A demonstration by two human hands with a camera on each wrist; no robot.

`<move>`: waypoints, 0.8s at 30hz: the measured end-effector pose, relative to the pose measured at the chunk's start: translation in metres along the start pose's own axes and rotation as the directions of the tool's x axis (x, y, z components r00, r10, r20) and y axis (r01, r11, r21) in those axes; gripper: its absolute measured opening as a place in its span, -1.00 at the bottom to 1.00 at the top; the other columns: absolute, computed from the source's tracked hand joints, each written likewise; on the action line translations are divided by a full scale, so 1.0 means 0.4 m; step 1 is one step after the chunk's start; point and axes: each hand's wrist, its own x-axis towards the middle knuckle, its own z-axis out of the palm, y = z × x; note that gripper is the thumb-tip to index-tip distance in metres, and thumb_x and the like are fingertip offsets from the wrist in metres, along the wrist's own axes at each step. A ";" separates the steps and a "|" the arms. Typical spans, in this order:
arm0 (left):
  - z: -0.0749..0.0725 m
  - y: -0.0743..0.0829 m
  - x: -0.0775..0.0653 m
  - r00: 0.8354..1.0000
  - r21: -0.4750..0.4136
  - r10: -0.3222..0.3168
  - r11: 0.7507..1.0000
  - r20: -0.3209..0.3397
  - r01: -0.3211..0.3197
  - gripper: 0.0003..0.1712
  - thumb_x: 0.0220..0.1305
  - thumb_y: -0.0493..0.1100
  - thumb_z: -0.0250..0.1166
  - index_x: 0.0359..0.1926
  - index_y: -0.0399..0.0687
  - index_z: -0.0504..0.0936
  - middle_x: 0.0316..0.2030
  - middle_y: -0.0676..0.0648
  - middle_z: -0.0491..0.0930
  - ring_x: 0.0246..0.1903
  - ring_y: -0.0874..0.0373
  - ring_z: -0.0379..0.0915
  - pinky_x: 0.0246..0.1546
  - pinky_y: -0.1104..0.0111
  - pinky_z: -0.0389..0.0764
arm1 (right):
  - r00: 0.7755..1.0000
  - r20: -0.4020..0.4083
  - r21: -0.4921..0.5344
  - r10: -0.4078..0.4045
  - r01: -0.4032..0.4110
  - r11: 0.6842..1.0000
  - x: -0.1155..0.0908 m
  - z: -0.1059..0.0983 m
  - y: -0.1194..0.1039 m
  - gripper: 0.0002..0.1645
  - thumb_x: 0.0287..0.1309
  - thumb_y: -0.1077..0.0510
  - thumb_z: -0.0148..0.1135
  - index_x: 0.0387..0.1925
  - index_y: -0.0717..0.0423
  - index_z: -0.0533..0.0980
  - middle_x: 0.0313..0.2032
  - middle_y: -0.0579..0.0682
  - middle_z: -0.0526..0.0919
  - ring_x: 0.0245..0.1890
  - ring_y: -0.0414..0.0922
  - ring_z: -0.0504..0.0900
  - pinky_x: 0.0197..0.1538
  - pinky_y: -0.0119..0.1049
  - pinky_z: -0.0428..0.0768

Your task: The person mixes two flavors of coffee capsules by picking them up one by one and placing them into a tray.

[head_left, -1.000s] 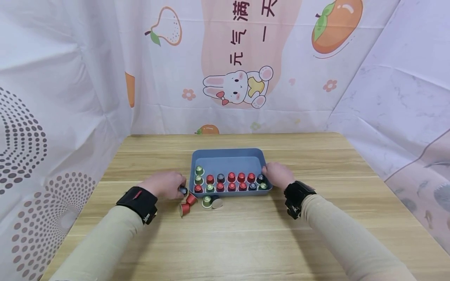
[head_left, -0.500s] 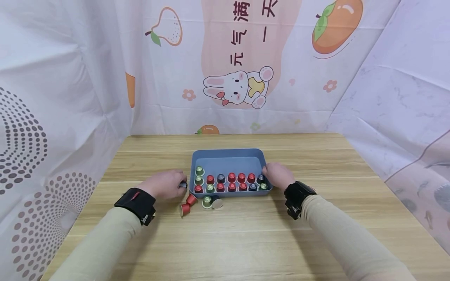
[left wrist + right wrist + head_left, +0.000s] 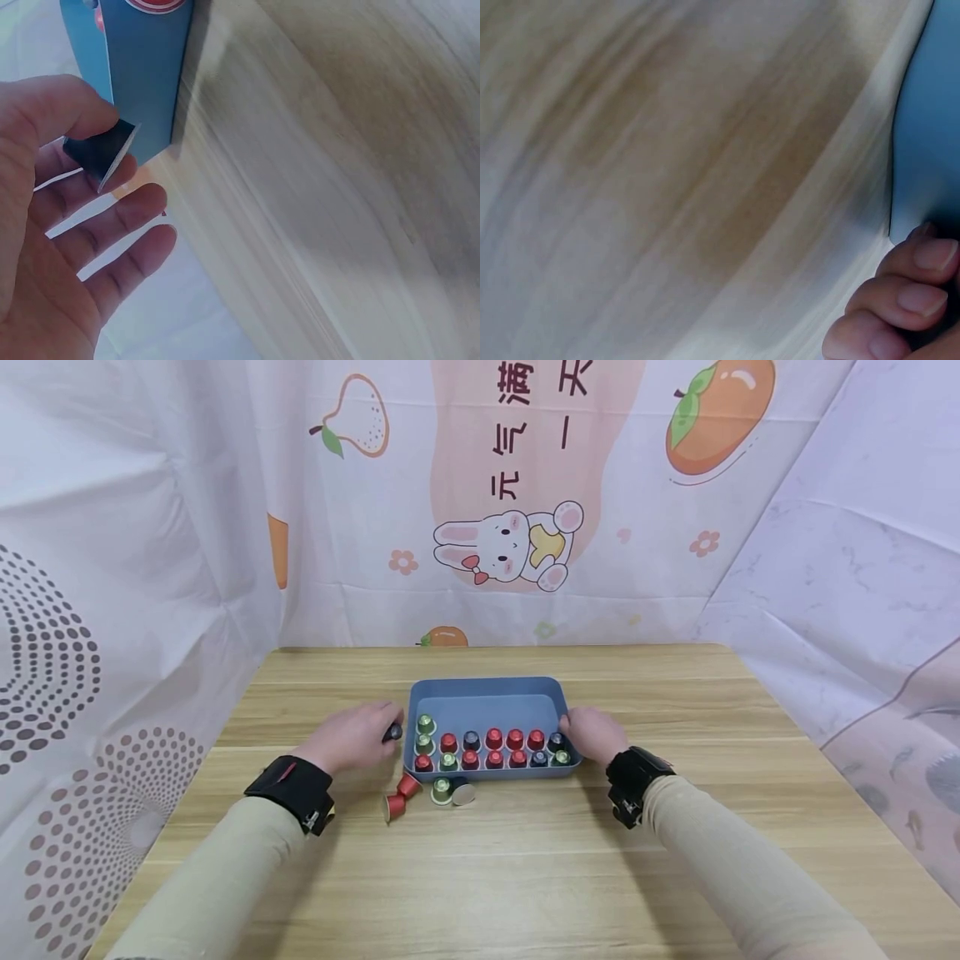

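A blue tray (image 3: 491, 687) holds red, green and dark coffee capsules, lined up along its near side and up its left end. Just off the tray's left side, my left hand (image 3: 356, 737) pinches a dark coffee capsule (image 3: 101, 148) between thumb and index finger; the other fingers are spread in the left wrist view. My right hand (image 3: 595, 733) grips the tray's right edge, its fingers (image 3: 900, 292) curled against the outer wall. The thumb is mostly hidden in the right wrist view.
Two red capsules (image 3: 395, 807) lie on the wooden table (image 3: 525, 868) by the tray's near left corner. Beside them are a green capsule (image 3: 441, 791) and a tipped dark one with its pale lid (image 3: 463, 794) showing. A printed curtain (image 3: 360, 552) hangs behind the table.
My left hand has risen from near the loose capsules, moving away from me along the tray's left side with the dark capsule. The right hand and the tray have stayed in place.
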 end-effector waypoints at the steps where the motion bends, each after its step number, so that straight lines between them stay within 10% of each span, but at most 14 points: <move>1: -0.001 0.001 0.002 1.000 -0.002 0.006 1.000 -0.007 -0.006 -0.78 0.29 -0.19 0.34 -0.07 -0.08 0.58 -0.19 -0.01 0.59 -0.24 0.11 0.54 -0.14 0.11 0.62 | 1.000 0.001 -0.001 -0.001 0.001 1.000 0.000 -0.001 0.000 -0.57 0.50 0.14 -0.06 -0.55 0.17 0.45 -0.43 0.16 0.62 -0.43 0.06 0.61 -0.20 0.11 0.61; 24: -0.001 0.086 0.079 0.996 -0.002 0.077 0.997 -0.040 -0.077 -0.71 0.35 -0.16 0.34 0.06 -0.12 0.62 -0.11 -0.05 0.62 -0.20 0.11 0.53 -0.11 0.19 0.63 | 1.000 0.008 0.002 0.014 -0.014 1.000 0.004 0.001 0.003 -0.57 0.50 0.12 -0.06 -0.53 0.17 0.48 -0.42 0.16 0.64 -0.43 0.06 0.62 -0.17 0.12 0.62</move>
